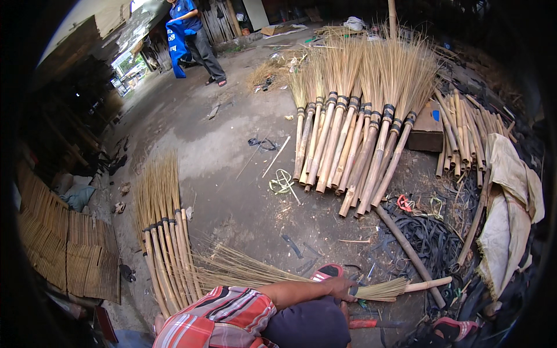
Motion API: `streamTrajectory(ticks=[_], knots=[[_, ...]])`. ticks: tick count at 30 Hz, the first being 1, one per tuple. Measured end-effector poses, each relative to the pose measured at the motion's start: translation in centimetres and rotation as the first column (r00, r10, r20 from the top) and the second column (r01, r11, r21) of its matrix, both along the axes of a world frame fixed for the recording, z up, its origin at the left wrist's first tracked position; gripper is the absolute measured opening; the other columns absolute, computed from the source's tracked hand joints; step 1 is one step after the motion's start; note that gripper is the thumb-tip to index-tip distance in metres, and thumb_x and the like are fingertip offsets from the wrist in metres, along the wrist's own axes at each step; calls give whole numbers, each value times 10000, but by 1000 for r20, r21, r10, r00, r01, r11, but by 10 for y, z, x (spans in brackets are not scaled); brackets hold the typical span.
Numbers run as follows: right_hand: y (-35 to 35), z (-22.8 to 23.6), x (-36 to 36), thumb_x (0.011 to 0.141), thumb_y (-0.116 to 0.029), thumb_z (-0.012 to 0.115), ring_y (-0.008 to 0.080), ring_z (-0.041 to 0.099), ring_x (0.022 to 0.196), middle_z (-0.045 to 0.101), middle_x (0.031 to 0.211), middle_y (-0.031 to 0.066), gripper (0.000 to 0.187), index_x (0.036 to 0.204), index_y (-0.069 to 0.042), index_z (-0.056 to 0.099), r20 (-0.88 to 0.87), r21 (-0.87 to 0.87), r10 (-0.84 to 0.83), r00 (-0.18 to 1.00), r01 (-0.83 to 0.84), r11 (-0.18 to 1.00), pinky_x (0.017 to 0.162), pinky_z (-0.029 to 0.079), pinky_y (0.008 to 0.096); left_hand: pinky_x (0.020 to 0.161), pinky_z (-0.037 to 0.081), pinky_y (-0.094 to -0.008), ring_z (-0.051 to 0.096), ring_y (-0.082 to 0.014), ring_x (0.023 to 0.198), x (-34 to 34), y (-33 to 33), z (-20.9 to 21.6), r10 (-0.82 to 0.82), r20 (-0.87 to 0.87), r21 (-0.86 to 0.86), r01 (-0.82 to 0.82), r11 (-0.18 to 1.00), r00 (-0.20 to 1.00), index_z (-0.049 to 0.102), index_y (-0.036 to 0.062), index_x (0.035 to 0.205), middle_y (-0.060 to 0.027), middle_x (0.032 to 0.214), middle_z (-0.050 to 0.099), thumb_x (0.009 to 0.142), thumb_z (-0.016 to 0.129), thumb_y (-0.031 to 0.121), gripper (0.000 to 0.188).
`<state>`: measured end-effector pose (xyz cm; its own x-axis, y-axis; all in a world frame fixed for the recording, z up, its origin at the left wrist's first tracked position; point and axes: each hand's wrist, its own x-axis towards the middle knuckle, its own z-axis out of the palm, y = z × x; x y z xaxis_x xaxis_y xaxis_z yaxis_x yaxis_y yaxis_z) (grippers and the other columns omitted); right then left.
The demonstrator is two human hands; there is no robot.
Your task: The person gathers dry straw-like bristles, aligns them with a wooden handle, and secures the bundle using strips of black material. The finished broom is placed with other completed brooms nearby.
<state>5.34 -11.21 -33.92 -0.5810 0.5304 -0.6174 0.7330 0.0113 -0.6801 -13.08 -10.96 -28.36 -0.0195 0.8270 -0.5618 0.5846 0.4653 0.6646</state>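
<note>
My left hand [341, 288] is closed around a half-bound broom, just above its gathered butt ends. The broom's loose bristles [249, 267] fan out to the left across my lap. A pale bamboo handle [429, 284] projects from the bundle on the right. Below the hand, beside my dark-clad knee, a narrow strip of skin shows; I cannot tell whether it is my right hand, as the knee hides most of it. Close to that strip is a red-handled tool [364, 323] with a dark, flat blade.
Finished brooms [348, 127] stand in a row ahead, beside a cardboard box [426, 127] and stacked bamboo handles [461, 133]. More brooms [165, 232] lie left. Black strips [426, 238] and a loose pole [409, 255] are at right. Another person [194, 40] holds a blue cloth far off.
</note>
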Motion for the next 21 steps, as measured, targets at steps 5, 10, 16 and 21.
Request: streamTrajectory(ticks=[5, 10, 16, 21], knots=[[-1, -10, -3, 1062, -309, 480, 579, 565, 1198, 623, 1263, 375, 448, 1311, 54, 563, -116, 100, -2, 993, 14, 995, 983, 464, 581, 991, 527, -496, 679, -427, 1179, 1, 0, 0, 17, -15, 4, -17, 1000, 1000, 581, 114, 1456, -249, 1242, 713, 859, 738, 635, 808], [1, -8, -7, 1063, -305, 481, 579, 567, 1194, 624, 1262, 373, 443, 1308, 54, 566, -78, 42, 14, 997, -11, 999, 981, 465, 583, 994, 526, -495, 673, -426, 1188, 2, -1, -4, -3, -37, 5, 4, 1000, 999, 568, 111, 1464, -248, 1262, 702, 870, 717, 650, 816], [6, 7, -7, 1063, -301, 482, 578, 569, 1189, 625, 1260, 372, 438, 1305, 54, 568, -76, 22, 8, 997, -7, 1000, 979, 466, 585, 992, 523, -502, 674, -424, 1187, 1, 0, 2, -9, -8, -7, 9, 1000, 1000, 573, 124, 1456, -245, 1253, 708, 868, 721, 647, 801], [5, 6, -6, 1063, -298, 483, 577, 571, 1184, 626, 1259, 370, 433, 1301, 53, 570, -77, 7, -11, 997, 12, 1000, 977, 467, 587, 1002, 516, -507, 673, -420, 1195, 1, -1, 8, 13, 3, -28, -13, 1000, 1000, 572, 123, 1456, -248, 1254, 708, 865, 726, 645, 804]])
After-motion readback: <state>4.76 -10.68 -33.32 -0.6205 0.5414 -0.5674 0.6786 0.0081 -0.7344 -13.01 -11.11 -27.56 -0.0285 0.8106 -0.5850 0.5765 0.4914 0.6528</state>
